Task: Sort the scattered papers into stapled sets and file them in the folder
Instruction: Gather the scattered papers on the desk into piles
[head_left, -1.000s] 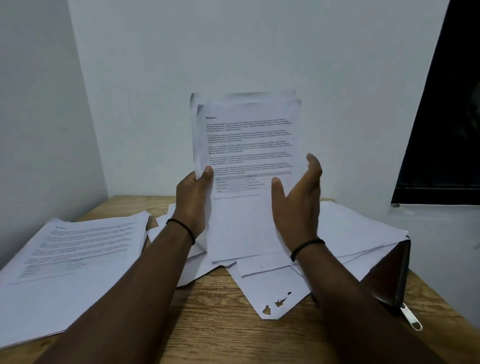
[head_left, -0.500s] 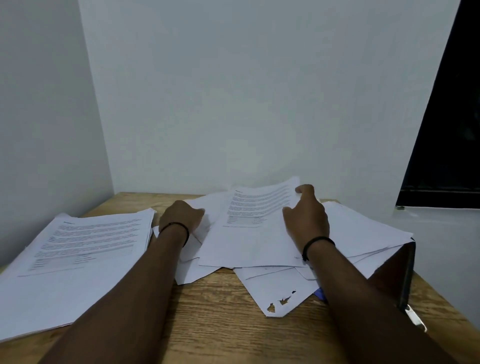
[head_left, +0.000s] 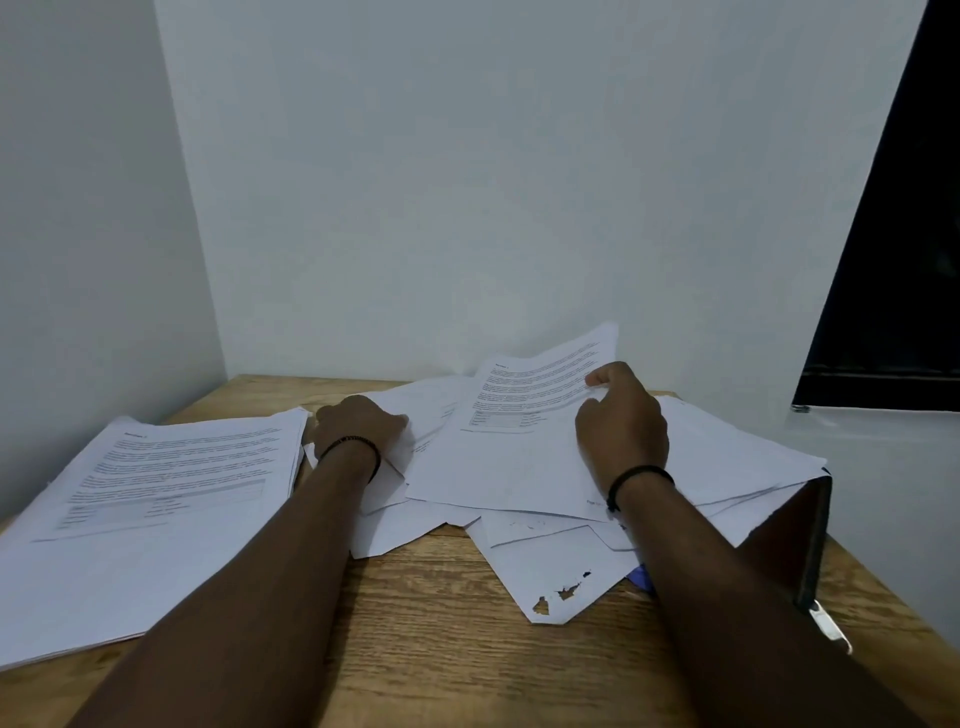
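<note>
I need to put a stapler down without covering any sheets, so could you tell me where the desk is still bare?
Bare wood shows at the near edge of the desk, between the neat stack on the left and the torn sheet. A smaller strip lies at the back left corner, behind that stack. The middle and right are crowded with the loose pile, both hands and the dark folder.

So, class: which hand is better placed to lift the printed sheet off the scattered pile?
Probably the right hand: its fingers already pinch the printed sheet. The left hand rests on other papers.
</note>
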